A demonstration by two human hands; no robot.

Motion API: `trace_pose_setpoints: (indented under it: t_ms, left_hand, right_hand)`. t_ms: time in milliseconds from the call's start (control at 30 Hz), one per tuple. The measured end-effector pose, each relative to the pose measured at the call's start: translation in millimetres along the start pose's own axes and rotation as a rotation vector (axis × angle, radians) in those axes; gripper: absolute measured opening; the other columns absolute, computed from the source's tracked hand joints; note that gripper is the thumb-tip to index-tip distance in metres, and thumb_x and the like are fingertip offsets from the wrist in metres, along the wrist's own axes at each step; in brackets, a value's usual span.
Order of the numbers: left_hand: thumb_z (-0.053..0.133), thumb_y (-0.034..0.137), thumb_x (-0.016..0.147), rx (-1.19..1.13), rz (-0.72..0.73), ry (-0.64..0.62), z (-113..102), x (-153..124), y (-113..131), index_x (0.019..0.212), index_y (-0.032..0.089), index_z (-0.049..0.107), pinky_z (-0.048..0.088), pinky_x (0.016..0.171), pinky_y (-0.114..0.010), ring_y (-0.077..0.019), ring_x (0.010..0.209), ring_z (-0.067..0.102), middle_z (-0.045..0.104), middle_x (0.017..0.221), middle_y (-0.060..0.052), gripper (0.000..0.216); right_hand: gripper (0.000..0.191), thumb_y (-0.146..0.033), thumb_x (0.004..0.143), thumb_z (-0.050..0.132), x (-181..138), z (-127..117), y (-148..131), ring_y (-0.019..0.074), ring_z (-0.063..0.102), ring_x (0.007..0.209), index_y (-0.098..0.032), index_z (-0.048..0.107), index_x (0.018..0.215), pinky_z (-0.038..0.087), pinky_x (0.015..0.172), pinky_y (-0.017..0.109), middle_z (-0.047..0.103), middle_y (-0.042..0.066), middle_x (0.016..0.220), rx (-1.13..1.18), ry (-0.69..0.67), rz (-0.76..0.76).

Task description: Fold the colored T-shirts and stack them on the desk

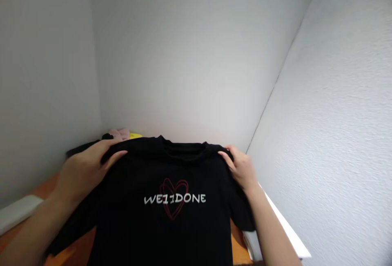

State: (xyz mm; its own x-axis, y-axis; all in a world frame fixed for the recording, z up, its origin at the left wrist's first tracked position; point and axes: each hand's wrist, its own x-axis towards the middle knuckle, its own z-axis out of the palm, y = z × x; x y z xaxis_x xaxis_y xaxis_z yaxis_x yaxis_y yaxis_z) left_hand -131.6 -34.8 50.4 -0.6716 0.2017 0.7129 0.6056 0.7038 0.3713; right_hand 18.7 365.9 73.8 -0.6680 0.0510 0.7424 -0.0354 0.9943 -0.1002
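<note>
A black T-shirt (131,192) hangs spread out in front of me, its printed side toward me. White letters reading "WE11DONE" run across the chest over a red heart outline. My left hand (85,168) pinches the shoulder on the left, thumb on the near side. At the other shoulder, my right hand (241,166) grips the cloth the same way. The collar stands between both hands at the top. The shirt's lower part runs out of the bottom of the view.
Behind the shirt is an orange-brown table (76,253). Pink cloth (121,134), something yellow (135,136) and dark cloth (82,148) lie at the back left. A white object (20,213) rests at the left, another (252,244) at the right. Grey walls (183,54) enclose the table.
</note>
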Motion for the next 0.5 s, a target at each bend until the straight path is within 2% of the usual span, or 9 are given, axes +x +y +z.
trace_pose_setpoints:
  t_ms: [67, 133, 200, 267, 333, 400, 500]
  left_hand:
    - [0.037, 0.053, 0.095, 0.188, 0.104, -0.152, 41, 21, -6, 0.129, 0.012, 0.052, 0.046, 0.099, -0.048, -0.0303, 0.114, 0.059, 0.057, 0.132, -0.012, 0.056]
    - [0.041, 0.045, 0.094, 0.259, 0.173, -0.294, 86, 23, -16, 0.124, 0.01, 0.057, 0.045, 0.1, -0.045, -0.0307, 0.116, 0.058, 0.058, 0.131, -0.017, 0.049]
    - [0.042, 0.041, 0.093, 0.235, 0.215, -0.421, 130, 9, -25, 0.122, 0.012, 0.06, 0.04, 0.107, -0.045, -0.0306, 0.124, 0.053, 0.055, 0.136, -0.018, 0.045]
    - [0.04, 0.041, 0.094, 0.181, 0.228, -0.544, 166, -12, -29, 0.129, 0.015, 0.059, 0.032, 0.113, -0.047, -0.0292, 0.134, 0.044, 0.049, 0.146, -0.015, 0.047]
    - [0.038, 0.046, 0.095, 0.164, 0.211, -0.663, 192, -33, -30, 0.138, 0.021, 0.052, 0.023, 0.116, -0.053, -0.0294, 0.142, 0.033, 0.04, 0.153, -0.011, 0.051]
    - [0.035, 0.051, 0.096, 0.197, 0.166, -0.737, 208, -48, -31, 0.144, 0.026, 0.043, 0.012, 0.116, -0.062, -0.0309, 0.147, 0.019, 0.029, 0.157, -0.008, 0.055]
    - [0.029, 0.055, 0.097, 0.241, 0.122, -0.744, 218, -59, -35, 0.149, 0.031, 0.032, 0.003, 0.112, -0.07, -0.0306, 0.149, 0.008, 0.017, 0.161, -0.005, 0.057]
  right_hand:
    - [0.031, -0.041, 0.101, 0.044, 18, 53, 11, 0.0246, 0.064, 0.096, -0.017, 0.059, 0.114, 0.046, 0.084, 0.034, 0.068, 0.011, 0.103, -0.094, -0.18, 0.096]
    - [0.031, -0.034, 0.1, 0.047, 17, 104, 12, 0.0287, 0.057, 0.112, -0.014, 0.057, 0.122, 0.041, 0.095, 0.039, 0.062, 0.017, 0.118, -0.15, -0.364, 0.156]
    - [0.035, -0.032, 0.098, 0.049, 1, 148, 5, 0.0298, 0.051, 0.12, -0.013, 0.056, 0.127, 0.038, 0.101, 0.041, 0.057, 0.019, 0.128, -0.14, -0.482, 0.173]
    - [0.043, -0.038, 0.098, 0.048, -20, 183, -5, 0.0309, 0.045, 0.129, -0.013, 0.054, 0.133, 0.035, 0.105, 0.042, 0.05, 0.019, 0.138, -0.105, -0.558, 0.177]
    - [0.055, -0.049, 0.098, 0.044, -40, 208, -11, 0.0338, 0.032, 0.139, -0.013, 0.048, 0.141, 0.029, 0.11, 0.046, 0.039, 0.019, 0.149, -0.082, -0.628, 0.187]
    - [0.065, -0.057, 0.099, 0.037, -55, 225, -12, 0.0349, 0.015, 0.145, -0.014, 0.04, 0.147, 0.017, 0.114, 0.052, 0.025, 0.016, 0.156, -0.074, -0.666, 0.215]
    - [0.067, -0.06, 0.099, 0.027, -68, 237, -7, 0.0311, -0.001, 0.147, -0.018, 0.032, 0.152, 0.0, 0.117, 0.052, 0.011, 0.009, 0.16, -0.069, -0.652, 0.241]
